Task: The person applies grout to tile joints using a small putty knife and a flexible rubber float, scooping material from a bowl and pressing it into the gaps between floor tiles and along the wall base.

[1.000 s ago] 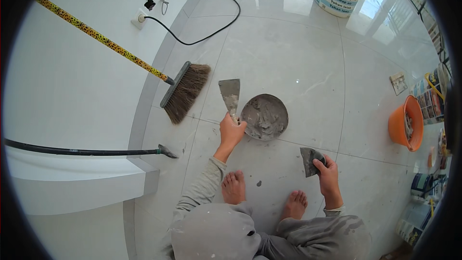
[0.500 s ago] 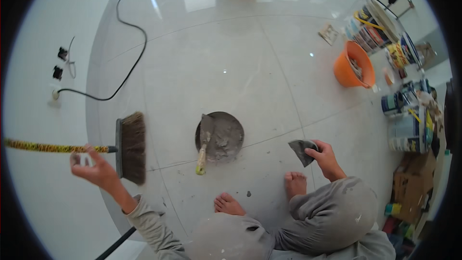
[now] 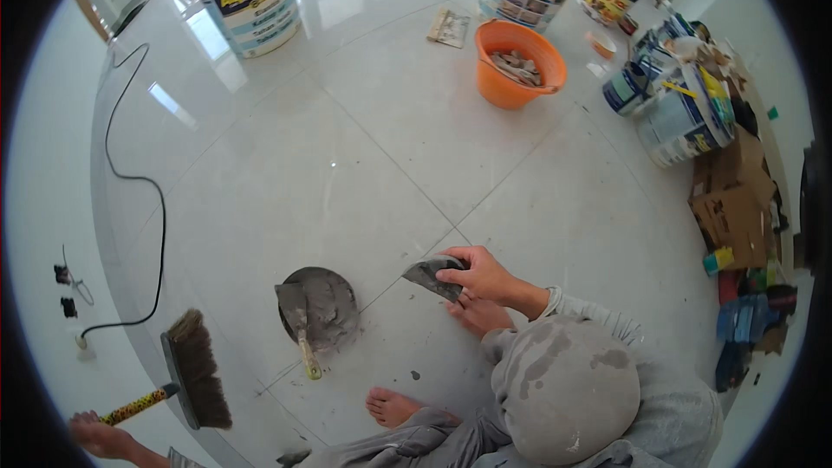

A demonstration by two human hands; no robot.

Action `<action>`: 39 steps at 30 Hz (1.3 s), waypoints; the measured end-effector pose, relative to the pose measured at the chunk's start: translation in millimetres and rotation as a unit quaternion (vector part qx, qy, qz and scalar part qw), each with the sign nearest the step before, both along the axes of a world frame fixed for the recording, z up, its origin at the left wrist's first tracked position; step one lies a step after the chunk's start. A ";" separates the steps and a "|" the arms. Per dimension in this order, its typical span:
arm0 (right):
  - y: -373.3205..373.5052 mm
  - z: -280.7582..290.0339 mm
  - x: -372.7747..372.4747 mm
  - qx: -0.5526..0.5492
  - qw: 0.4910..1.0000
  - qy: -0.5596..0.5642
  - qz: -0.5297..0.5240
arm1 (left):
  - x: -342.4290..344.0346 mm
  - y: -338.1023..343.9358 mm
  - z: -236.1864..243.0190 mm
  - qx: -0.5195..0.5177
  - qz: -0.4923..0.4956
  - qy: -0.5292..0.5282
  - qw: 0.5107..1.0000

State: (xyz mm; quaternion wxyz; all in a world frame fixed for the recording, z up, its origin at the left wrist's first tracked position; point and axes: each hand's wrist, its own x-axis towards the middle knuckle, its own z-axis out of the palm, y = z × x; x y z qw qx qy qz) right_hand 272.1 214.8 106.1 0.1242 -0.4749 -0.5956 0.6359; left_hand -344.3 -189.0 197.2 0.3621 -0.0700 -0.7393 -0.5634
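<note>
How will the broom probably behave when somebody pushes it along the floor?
The broom may feel head-heavy, because its head is wide and its handle slim. The bristles look fine and ragged, so they will probably bend; the straight handle seems stiff.

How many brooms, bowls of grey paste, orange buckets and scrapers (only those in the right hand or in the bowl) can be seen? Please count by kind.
Broom: 1
Bowl of grey paste: 1
Orange bucket: 1
Scrapers: 2 (flat scraper in the right hand, handled scraper in the bowl)
Total: 5
</note>
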 end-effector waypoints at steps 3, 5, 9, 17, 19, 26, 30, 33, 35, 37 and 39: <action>4.7 -6.0 -34.7 -0.033 0.999 0.031 0.021 | 132.2 36.5 119.8 0.082 -0.112 0.038 0.990; 22.0 -7.4 -38.6 -0.043 0.997 0.046 0.040 | 191.4 71.3 154.6 0.090 -0.087 0.072 0.990; 44.0 -20.4 -78.5 -0.074 0.987 0.095 0.105 | 298.2 -39.4 219.5 0.069 -0.182 0.054 0.979; 35.8 -27.5 -150.3 -0.119 0.947 0.150 0.260 | 509.2 -87.5 250.5 -0.011 0.234 0.067 0.970; 32.6 -32.2 -159.8 -0.134 0.934 0.145 0.297 | 538.9 -128.5 249.0 0.018 0.351 0.051 0.935; 19.1 -29.8 -167.1 -0.114 0.932 0.132 0.319 | 615.6 -343.2 139.5 -0.001 0.513 -0.099 0.853; 26.7 -19.7 -165.7 -0.066 0.937 0.119 0.322 | 610.7 -375.9 51.7 0.006 0.524 -0.138 0.841; 41.4 -15.0 -154.5 -0.042 0.956 0.104 0.270 | 596.6 -375.5 26.1 0.001 0.515 -0.124 0.848; 52.0 -14.2 -147.4 -0.026 0.960 0.092 0.263 | 591.4 -382.3 16.5 0.024 0.507 -0.117 0.853; 49.8 -7.0 -142.7 -0.013 0.962 0.076 0.261 | 585.5 -389.3 13.5 0.046 0.506 -0.113 0.854; 44.2 3.5 -142.2 -0.019 0.973 0.055 0.225 | 585.1 -392.4 14.0 0.042 0.528 -0.086 0.844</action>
